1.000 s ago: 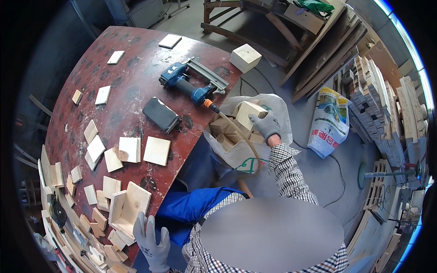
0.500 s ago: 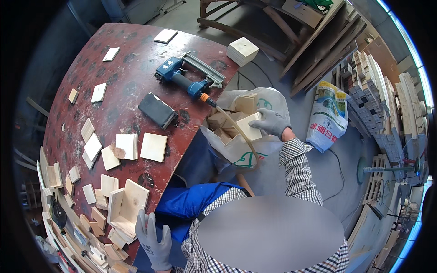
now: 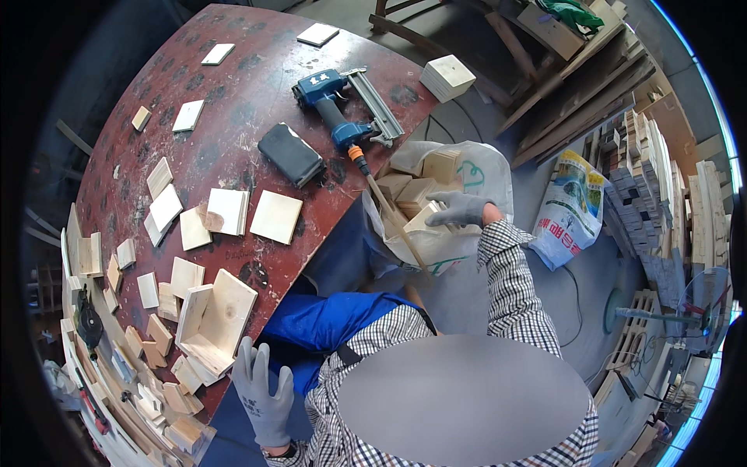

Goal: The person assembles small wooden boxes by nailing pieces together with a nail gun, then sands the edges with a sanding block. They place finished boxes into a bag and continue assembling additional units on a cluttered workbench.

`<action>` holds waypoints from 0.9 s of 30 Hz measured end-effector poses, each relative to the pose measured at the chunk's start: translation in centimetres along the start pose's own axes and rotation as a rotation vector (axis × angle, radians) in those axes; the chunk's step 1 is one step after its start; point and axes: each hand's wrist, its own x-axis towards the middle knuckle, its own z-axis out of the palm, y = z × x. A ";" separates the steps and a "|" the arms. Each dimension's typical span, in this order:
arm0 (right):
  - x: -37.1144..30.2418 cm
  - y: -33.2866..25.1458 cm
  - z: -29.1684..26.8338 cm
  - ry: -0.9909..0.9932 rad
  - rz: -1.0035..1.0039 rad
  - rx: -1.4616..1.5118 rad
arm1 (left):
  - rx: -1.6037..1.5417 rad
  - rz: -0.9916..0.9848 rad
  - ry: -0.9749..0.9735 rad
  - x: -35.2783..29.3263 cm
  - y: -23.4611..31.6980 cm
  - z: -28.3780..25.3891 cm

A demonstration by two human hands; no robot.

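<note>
Both my hands wear grey gloves. My left hand (image 3: 264,393) is open, fingers spread, beside the near edge of the table, close to a three-sided wooden box piece (image 3: 220,319). My right hand (image 3: 461,208) reaches over a white woven sack (image 3: 489,183) standing on the floor. Its fingers and thumb stretch out apart, with nothing seen held between them. Under the fingertips a pale wooden block (image 3: 422,218) lies among other blocks (image 3: 442,165) in the sack; whether they touch is hard to tell.
On the red table (image 3: 233,93) lie a blue nail gun (image 3: 334,109), a black case (image 3: 292,154) and scattered wooden pieces (image 3: 276,217). Its air hose (image 3: 393,214) runs across the sack. A square wooden stack (image 3: 447,78) sits at the table corner. A printed bag (image 3: 570,210) stands at right.
My view has shifted, so the table sits higher in it. The pale block under my right hand now lies lower in the sack, apart from the palm. My left hand stays spread.
</note>
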 end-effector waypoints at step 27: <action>0.4 -0.8 0.0 0.068 -0.127 -0.232 | -0.023 -0.068 0.071 -3.1 -1.3 1.0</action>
